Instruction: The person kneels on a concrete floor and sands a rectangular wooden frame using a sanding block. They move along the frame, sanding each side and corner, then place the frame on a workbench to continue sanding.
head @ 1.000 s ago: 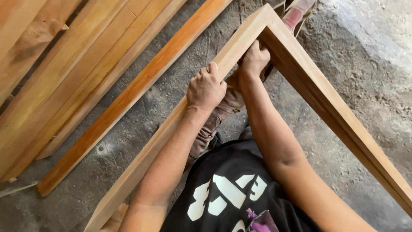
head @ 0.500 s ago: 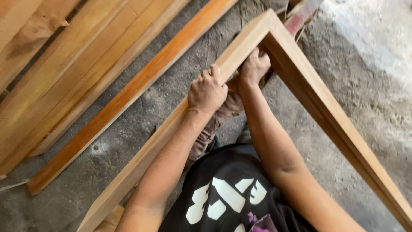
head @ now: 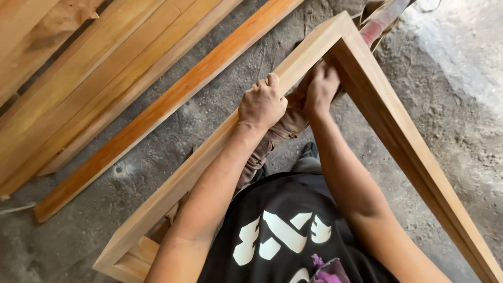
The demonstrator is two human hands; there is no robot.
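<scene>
A pale wooden frame stands on the dusty floor, two rails meeting in a mitred corner at the top centre. My left hand is clenched over the top edge of the left rail, just below the corner. My right hand reaches into the inside of the corner and presses against the wood there; whether it holds anything is hidden. A brown cloth-like thing, perhaps a trouser leg, lies under both hands inside the frame.
Long wooden boards lie stacked diagonally at the upper left, an orange-toned plank nearest the frame. A reddish object sticks out beyond the frame's corner. Grey dusty concrete floor spreads to the right.
The view has shifted slightly, so the frame corner and boards sit a little differently. Both hands stay at the same spots on the frame near the corner.
</scene>
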